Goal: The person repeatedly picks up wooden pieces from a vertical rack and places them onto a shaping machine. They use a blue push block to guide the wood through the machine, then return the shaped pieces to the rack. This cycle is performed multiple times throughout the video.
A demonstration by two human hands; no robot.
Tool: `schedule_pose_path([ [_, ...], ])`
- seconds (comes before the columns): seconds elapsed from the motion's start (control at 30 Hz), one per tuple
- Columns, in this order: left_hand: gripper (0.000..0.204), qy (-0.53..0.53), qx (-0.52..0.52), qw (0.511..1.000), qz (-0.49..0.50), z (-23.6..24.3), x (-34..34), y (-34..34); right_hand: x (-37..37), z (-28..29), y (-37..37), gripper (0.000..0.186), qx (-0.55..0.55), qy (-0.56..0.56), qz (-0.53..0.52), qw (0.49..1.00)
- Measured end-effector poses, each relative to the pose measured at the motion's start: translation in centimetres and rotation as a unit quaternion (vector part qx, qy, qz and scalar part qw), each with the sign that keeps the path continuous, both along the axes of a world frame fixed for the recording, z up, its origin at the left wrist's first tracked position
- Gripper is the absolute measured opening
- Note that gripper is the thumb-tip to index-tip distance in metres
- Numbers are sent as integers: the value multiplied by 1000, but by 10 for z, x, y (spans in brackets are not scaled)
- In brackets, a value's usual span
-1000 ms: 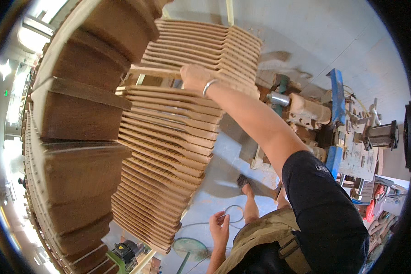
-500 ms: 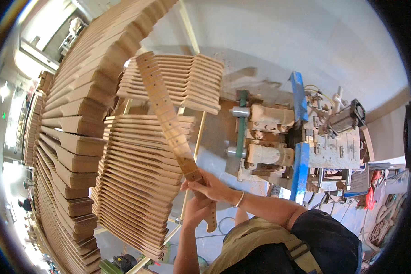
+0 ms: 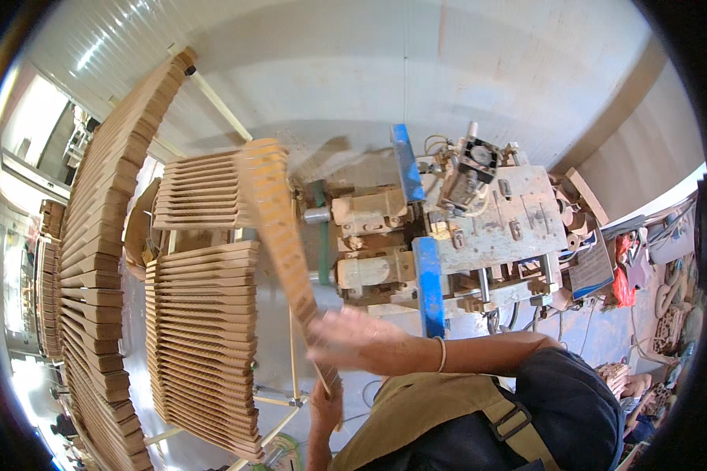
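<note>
1 fretted neck (image 3: 284,251), slanting up-L from grip: L hand (image 3: 325,407) closed round low end, R hand (image 3: 363,341) blurred just above, can't tell if gripping. Best hold L firm, far end clear of stacked necks (image 3: 204,337) L of grip.

From the head, the left of two side-by-side fisheye cameras looks down and outward: the olive-tan apron (image 3: 404,412) close below, the right hand (image 3: 369,343) near, the pale wall (image 3: 330,71) farther off.
</note>
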State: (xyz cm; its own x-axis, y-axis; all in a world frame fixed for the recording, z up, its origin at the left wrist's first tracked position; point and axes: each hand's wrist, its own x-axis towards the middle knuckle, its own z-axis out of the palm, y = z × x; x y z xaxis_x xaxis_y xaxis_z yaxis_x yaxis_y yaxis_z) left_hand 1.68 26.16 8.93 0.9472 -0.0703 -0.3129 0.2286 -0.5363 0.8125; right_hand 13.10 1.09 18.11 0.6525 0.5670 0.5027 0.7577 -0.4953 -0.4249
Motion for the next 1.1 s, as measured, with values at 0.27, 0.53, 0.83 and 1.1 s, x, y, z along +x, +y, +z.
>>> schedule_pose_path([
  [0.27,26,-177,173,952,-178,13,-5,-42,-91,-29,-77,45,-325,11,13,946],
  [0.53,43,-172,299,887,-308,27,56,-161,-103,-73,-242,49,-212,218,-3,953],
  [0.83,67,-300,137,941,-76,-65,56,-288,-10,-69,-333,36,-51,468,-157,868],
  [1.1,61,-215,198,954,-68,-91,46,-295,37,-134,-353,42,-26,448,-194,872],
])
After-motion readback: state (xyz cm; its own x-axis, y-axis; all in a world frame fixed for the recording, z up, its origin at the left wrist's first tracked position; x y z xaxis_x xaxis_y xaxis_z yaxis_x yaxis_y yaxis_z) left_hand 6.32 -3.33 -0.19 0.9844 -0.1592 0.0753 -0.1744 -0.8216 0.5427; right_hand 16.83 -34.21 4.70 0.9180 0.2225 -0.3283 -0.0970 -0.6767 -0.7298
